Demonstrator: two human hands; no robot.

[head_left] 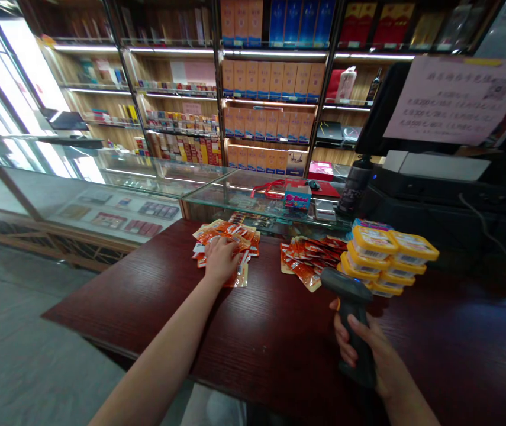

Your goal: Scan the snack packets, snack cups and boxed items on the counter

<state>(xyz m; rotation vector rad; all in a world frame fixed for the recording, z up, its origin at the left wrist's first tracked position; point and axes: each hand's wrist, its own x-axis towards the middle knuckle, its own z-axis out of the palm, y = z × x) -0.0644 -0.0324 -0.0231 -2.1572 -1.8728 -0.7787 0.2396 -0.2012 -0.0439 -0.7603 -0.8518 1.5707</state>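
Observation:
My left hand (221, 260) reaches forward and rests palm down on a spread of orange snack packets (235, 236) on the dark wooden counter (244, 337); its fingers curl over one packet. My right hand (370, 355) is wrapped round the handle of a grey barcode scanner (350, 302), whose head points forward. Just beyond the scanner lies a second heap of orange packets (308, 257). Right of that stands a stack of yellow-lidded tubs (388, 257).
A glass display case (253, 201) runs behind the counter with a small blue box (297, 198) and a red lanyard on it. A till and monitor (439, 177) with a paper notice stand at the right. Shelves of boxed goods (270, 83) fill the back wall.

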